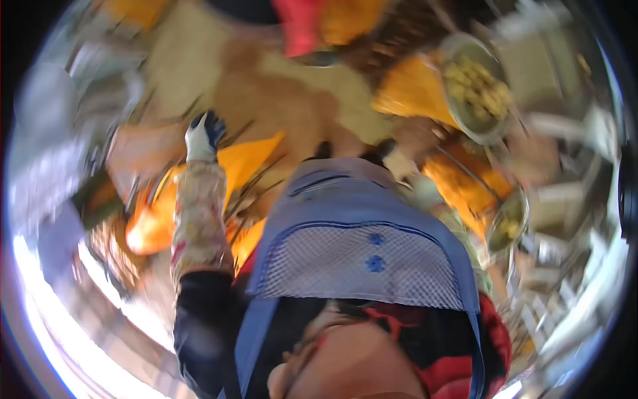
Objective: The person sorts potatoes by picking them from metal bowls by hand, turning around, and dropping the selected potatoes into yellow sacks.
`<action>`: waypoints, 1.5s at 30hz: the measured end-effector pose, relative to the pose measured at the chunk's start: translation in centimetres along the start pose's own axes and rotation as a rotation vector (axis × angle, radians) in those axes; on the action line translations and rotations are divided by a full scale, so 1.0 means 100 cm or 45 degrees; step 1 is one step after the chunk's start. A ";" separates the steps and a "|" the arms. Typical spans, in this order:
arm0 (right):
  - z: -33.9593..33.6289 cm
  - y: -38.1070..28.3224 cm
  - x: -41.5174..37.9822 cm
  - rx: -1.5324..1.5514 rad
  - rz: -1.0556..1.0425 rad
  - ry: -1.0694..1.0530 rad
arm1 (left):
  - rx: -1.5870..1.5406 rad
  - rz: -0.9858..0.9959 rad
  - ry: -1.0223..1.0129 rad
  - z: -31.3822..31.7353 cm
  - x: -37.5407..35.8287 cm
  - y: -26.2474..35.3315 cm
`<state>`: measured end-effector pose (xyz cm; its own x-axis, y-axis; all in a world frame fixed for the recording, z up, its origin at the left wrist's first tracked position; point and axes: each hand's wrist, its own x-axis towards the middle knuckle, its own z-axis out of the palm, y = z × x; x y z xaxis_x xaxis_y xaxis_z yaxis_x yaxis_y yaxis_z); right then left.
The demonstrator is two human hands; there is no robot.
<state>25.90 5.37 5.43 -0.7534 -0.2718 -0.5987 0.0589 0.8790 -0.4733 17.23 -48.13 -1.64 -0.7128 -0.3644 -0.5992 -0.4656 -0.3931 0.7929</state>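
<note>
Head-camera view is blurred and partly filled by a blue hat brim (362, 253). One gloved hand (203, 136) is seen stretched out at the left, above an orange sheet (249, 163) on the ground. Whether its fingers are spread cannot be told. A bowl of yellow pieces (478, 86) is seen far right.

I see a tan, brownish ground (292, 113) filling the upper middle of the frame, blurred. On it lie orange sheets (249, 163) at centre left, an orange heap (415, 90) at upper right, and just beside that a round metal bowl (452, 50) of yellow pieces (478, 83).
</note>
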 end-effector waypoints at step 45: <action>0.005 0.177 -0.096 0.530 0.749 0.387 | 0.068 -0.798 -1.751 0.501 -0.083 -0.111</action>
<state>34.53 23.31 2.48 -0.6649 0.3654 -0.6515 0.6999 0.6094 -0.3725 2.03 1.60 0.05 -0.3047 0.9076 -0.2889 -0.8676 -0.1393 0.4774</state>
